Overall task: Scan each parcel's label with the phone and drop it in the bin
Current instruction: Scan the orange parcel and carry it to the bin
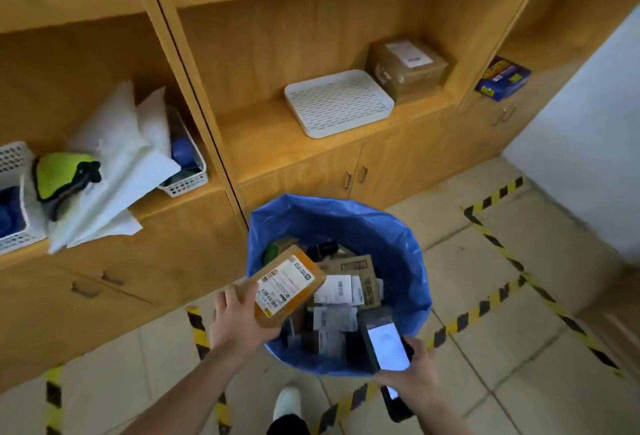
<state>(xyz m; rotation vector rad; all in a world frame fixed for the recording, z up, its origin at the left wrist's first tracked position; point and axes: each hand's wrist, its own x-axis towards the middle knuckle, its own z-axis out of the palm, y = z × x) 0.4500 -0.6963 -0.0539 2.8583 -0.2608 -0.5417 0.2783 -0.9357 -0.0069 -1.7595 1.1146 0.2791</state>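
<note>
Parcel (284, 284), a flat brown cardboard one, was held at its near end by the left hand (239, 320), whose fingers (225, 296) were curled round the short edge. From those fingers its long axis was carried forward and slightly to the right, so that the far end was hung over the near-left rim of the bin (398, 244), which was lined in blue plastic. The label (287, 280) was turned upward. Barcodes and lines of small print were shown on it, but nothing could be read.

The phone (384, 341) was gripped in the right hand (415, 369), screen lit and facing up, over the bin's near-right rim, to the right of the parcel and apart from it. The left hand was judged the nearer to the drop: the bin's mouth lay below and beyond its fingers, so only a release was thought to be called for. Whether the label had been scanned could not be told.

Beyond the fingers, inside the bin, other parcels (343, 296) with white labels were piled. Farther off, on the wooden shelf (263, 144), a taped box (405, 67) was seen beside a white slotted tray (337, 102).
</note>
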